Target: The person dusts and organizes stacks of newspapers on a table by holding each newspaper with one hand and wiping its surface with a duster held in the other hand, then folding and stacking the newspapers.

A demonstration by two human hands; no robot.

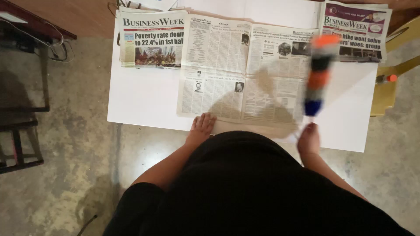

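Left hand (201,126): flat, fingers spread, pinning the near edge of the open newspaper (245,70) at worktop (140,96) centre.

Right hand (309,140): closed on the handle of a duster (318,74), orange, black and blue, blurred, raised over the sheet's 3 o'clock edge.

Step, as I judge it: dusting the spread. Next sweep calls for a steady left press.

Surrounds: folded newspaper (151,39) at 10 o'clock, another stack (356,30) at 2 o'clock, both near the sweep; yellow chair (385,91) with bottle (385,79) at 3 o'clock.
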